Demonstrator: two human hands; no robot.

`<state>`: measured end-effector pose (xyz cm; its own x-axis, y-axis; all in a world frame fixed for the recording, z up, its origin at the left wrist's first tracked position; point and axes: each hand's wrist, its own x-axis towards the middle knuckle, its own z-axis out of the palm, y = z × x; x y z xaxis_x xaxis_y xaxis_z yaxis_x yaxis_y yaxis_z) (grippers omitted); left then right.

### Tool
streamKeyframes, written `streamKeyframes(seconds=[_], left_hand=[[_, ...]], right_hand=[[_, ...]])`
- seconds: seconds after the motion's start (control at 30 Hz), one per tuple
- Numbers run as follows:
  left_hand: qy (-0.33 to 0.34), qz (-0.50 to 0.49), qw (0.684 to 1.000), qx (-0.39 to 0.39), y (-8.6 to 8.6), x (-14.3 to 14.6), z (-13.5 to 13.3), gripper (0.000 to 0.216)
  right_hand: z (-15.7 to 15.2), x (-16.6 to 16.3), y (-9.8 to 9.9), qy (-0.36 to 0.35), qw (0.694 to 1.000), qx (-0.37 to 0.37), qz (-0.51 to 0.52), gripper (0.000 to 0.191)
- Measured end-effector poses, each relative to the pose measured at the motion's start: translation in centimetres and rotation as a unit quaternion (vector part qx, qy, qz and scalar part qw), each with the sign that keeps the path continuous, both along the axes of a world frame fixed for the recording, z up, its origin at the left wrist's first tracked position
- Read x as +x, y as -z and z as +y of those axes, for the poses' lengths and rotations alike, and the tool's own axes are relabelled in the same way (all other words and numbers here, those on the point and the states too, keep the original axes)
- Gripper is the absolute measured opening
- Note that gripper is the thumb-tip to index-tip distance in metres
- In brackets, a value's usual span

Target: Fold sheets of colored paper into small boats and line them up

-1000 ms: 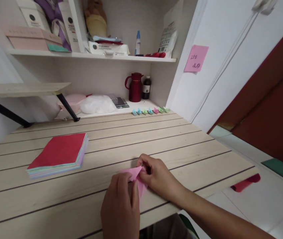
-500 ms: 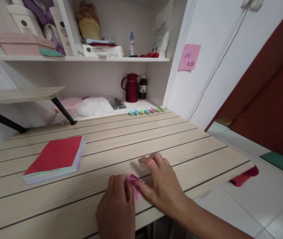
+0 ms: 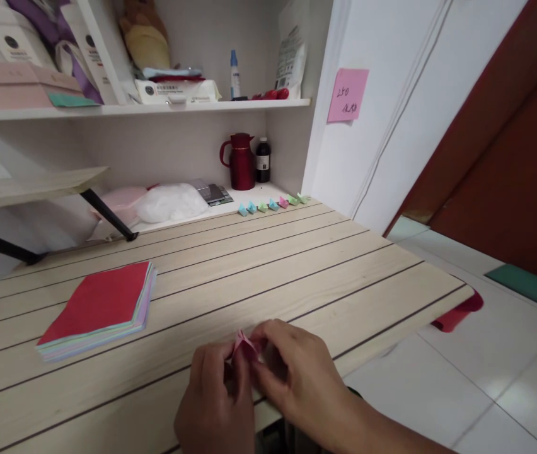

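Note:
Between my two hands, near the front edge of the wooden table, is a small folded piece of pink paper (image 3: 244, 348) with pointed tips facing up. My left hand (image 3: 219, 388) pinches its left side between thumb and fingers. From the right, the thumb and forefinger of my right hand (image 3: 297, 366) close on the other side. My fingers cover the paper's lower part. A stack of coloured paper squares (image 3: 98, 306), red on top, lies to the left of my hands.
Several small folded paper pieces (image 3: 273, 204) in blue, green and pink line the table's back edge. Behind them stand a dark red jug (image 3: 241, 162) and a dark bottle (image 3: 263, 161). A black-legged raised shelf (image 3: 36, 186) stands at the left.
My right hand's fingers have come down from their spread position and now pinch the pink paper. The paper now stands more upright, with its points showing. The view has shifted slightly.

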<state>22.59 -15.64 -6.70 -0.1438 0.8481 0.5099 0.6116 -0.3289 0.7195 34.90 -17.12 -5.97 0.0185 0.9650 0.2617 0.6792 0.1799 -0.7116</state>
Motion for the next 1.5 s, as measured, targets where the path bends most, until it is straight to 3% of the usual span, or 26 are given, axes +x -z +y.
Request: streamKeyframes(seconds=[0.17, 0.4, 0.57, 0.73, 0.97, 1.13, 1.2, 1.33, 1.5], left_hand=[[0.034, 0.052, 0.997, 0.035, 1.7, -0.9, 0.0, 0.006], [0.101, 0.312, 0.941, 0.084, 3.6, -3.8, 0.6, 0.013], [0.147, 0.378, 0.903, 0.143, 3.4, -4.5, 0.8, 0.017], [0.169, 0.379, 0.899, 0.138, 3.2, -4.0, 0.1, 0.029], [0.226, 0.444, 0.851, 0.167, 2.4, -4.9, 0.3, 0.04], [0.282, 0.473, 0.811, 0.198, 1.4, -5.5, 0.7, 0.04], [0.28, 0.468, 0.815, 0.196, 1.5, -5.4, 0.8, 0.041], [0.264, 0.42, 0.854, 0.156, 2.4, -5.3, 1.1, 0.042], [0.306, 0.371, 0.867, 0.129, 2.1, -5.2, 1.9, 0.038]], right_hand=[[0.3, 0.1, 0.7, -0.008, 1.0, 0.014, -0.016, 0.017], [-0.1, 1.0, 1.4, -0.003, 0.995, 0.034, -0.094, 0.026], [0.1, 1.8, 1.0, -0.056, 0.992, 0.049, -0.097, 0.016], [-0.5, 3.1, 0.1, -0.125, 0.987, 0.058, -0.082, 0.01], [-1.8, 5.3, 0.4, -0.148, 0.976, 0.058, -0.148, 0.033], [-2.6, 6.1, 1.3, -0.116, 0.986, 0.074, -0.099, 0.043], [-3.0, 6.2, 1.4, -0.116, 0.987, 0.086, -0.077, 0.042], [-3.4, 6.1, 1.6, -0.122, 0.987, 0.086, -0.064, 0.037], [-3.1, 5.6, 1.7, -0.129, 0.985, 0.089, -0.077, 0.037]])
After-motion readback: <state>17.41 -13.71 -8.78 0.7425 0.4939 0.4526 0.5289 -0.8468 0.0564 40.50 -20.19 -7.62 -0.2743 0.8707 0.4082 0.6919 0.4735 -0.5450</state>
